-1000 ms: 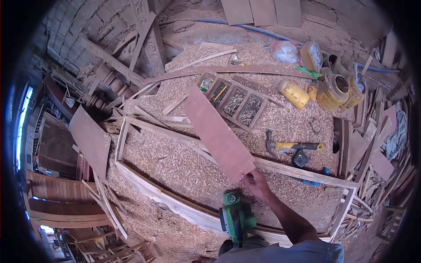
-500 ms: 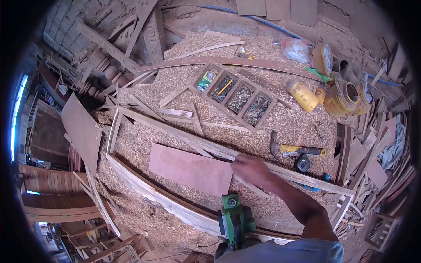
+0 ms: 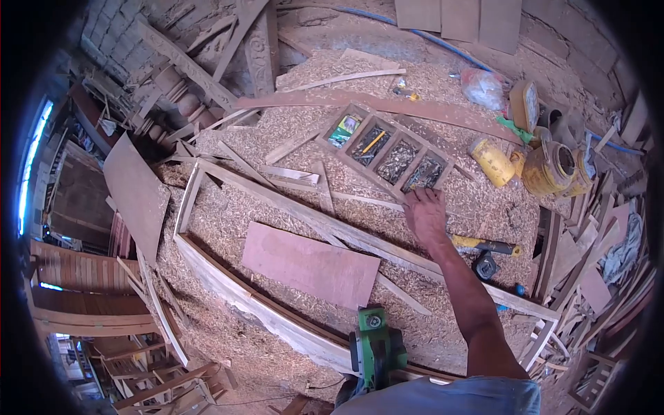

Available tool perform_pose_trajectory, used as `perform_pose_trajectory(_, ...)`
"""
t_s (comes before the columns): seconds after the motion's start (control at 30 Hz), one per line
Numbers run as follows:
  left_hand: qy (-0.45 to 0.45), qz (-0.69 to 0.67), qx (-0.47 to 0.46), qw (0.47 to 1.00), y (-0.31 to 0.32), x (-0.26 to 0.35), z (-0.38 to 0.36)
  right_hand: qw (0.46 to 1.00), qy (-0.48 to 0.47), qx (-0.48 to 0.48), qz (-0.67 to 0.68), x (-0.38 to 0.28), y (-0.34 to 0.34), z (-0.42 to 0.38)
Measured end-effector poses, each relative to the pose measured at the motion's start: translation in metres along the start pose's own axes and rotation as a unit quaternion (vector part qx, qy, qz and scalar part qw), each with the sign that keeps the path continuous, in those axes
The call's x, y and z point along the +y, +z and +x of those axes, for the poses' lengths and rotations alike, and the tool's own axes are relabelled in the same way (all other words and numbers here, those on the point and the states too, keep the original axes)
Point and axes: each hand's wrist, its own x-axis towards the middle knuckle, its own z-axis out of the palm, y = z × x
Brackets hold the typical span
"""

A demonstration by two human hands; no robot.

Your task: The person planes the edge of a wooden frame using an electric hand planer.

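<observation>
My right hand (image 3: 425, 213) reaches to the near right corner of a wooden tray (image 3: 362, 168). Its fingertips are slightly apart at the edge of the end compartment (image 3: 423, 173), which holds small metal pieces like nails; no held object shows. The other compartments have more small pieces, a yellow pencil (image 3: 374, 142) and a green packet (image 3: 344, 130). Just beside my wrist lies a hammer (image 3: 487, 244), its head hidden by my hand. My left hand is out of the picture.
Around a reddish plywood panel (image 3: 310, 265) runs a long wooden frame (image 3: 304, 207). A green power planer (image 3: 377, 346) stands near my body. A tape measure (image 3: 485, 265) lies by the hammer. Yellow containers (image 3: 548, 169) stand at right; wood shavings (image 3: 228, 214) cover the surface.
My right hand has left the plywood panel's right end and moved up and away from me to the tray's near corner. The view has shifted slightly.
</observation>
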Motion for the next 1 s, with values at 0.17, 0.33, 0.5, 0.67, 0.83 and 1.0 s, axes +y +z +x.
perform_pose_trajectory(0.17, 0.0, 0.009, -0.021, 1.0, -0.005, -0.023, -0.008, 0.998, -0.054, -0.023, 0.001, 0.04, -0.019, -0.053)
perform_pose_trajectory(0.33, 0.002, 0.035, -0.08, 0.996, -0.013, -0.075, -0.006, 0.996, -0.056, -0.061, -0.028, 0.061, -0.055, -0.133)
perform_pose_trajectory(0.5, 0.046, 0.066, -0.13, 0.988, -0.043, -0.101, 0.005, 0.995, -0.001, -0.101, 0.017, 0.068, -0.073, -0.149)
perform_pose_trajectory(0.67, 0.0, 0.027, 0.021, 0.999, -0.036, -0.019, -0.029, 0.993, 0.086, -0.003, 0.081, 0.089, -0.094, -0.131)
perform_pose_trajectory(0.83, 0.012, 0.026, 0.05, 0.998, -0.023, 0.006, -0.041, 0.98, 0.159, -0.008, 0.123, 0.087, -0.106, -0.116)
perform_pose_trajectory(1.0, -0.024, 0.016, -0.002, 1.0, -0.016, -0.019, -0.047, 0.981, 0.147, -0.025, 0.128, 0.068, -0.103, -0.1)
